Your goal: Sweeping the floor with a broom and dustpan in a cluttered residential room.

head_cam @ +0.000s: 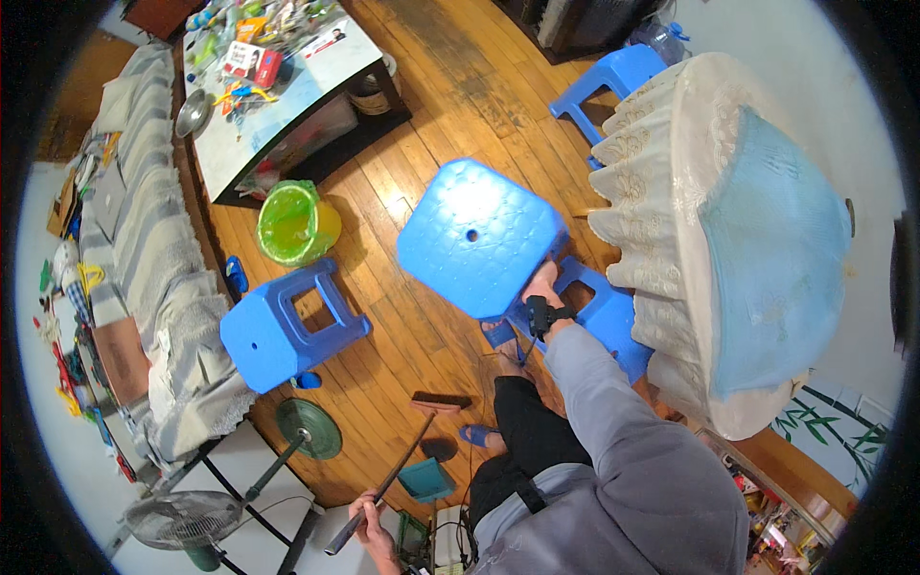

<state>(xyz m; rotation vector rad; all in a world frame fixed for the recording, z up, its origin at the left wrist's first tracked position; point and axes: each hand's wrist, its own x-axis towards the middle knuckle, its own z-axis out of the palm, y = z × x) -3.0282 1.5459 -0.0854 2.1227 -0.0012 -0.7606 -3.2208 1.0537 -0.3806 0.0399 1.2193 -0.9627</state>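
My right hand [543,285] grips the near right edge of a blue plastic stool [467,215], whose square top with a centre hole faces me. Its fingers are partly hidden by the stool, and a black device is strapped at the wrist. At the lower middle, my left hand [370,523] is closed around the long handle of a broom [402,460]. The broom's reddish head [440,404] rests on the wooden floor. Close by, a teal dustpan [427,479] lies near my slippered feet.
Another blue stool [604,323] is beside the cloth-covered table [693,215]; one more [259,345] stands left, below a green-lined bin [284,230]. A standing fan [187,519] is lower left. A cluttered low table [316,93] and a covered sofa [154,251] flank the floor.
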